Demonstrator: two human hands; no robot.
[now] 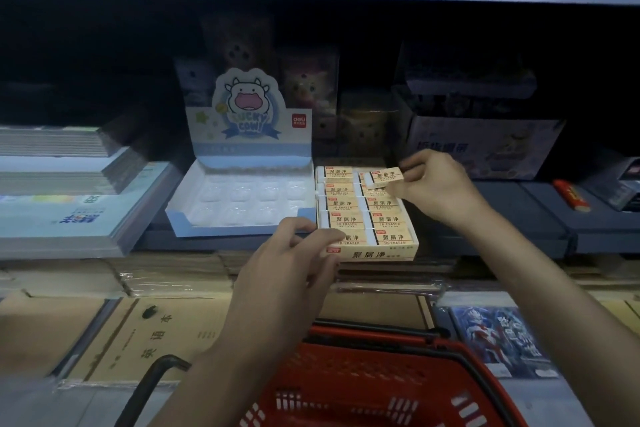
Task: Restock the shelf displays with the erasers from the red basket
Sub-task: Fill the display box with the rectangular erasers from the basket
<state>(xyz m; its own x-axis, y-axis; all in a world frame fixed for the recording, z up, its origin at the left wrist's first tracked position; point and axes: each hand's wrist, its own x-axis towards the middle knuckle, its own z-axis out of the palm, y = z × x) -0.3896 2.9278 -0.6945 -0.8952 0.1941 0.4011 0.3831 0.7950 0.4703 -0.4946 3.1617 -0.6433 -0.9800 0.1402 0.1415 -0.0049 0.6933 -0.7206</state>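
Note:
A cream display box of erasers stands on the shelf at centre, filled with two columns of cream-sleeved erasers. My right hand pinches one eraser just above the box's far right corner. My left hand grips the box's front left corner, its fingers over the nearest eraser there. The red basket sits below my arms at the bottom of the view; its contents are hidden.
An empty blue "Lucky Cow" display tray stands left of the eraser box. Stacked notebooks lie far left. Boxed goods fill the shelf's right side. Brown exercise books lie on the lower shelf.

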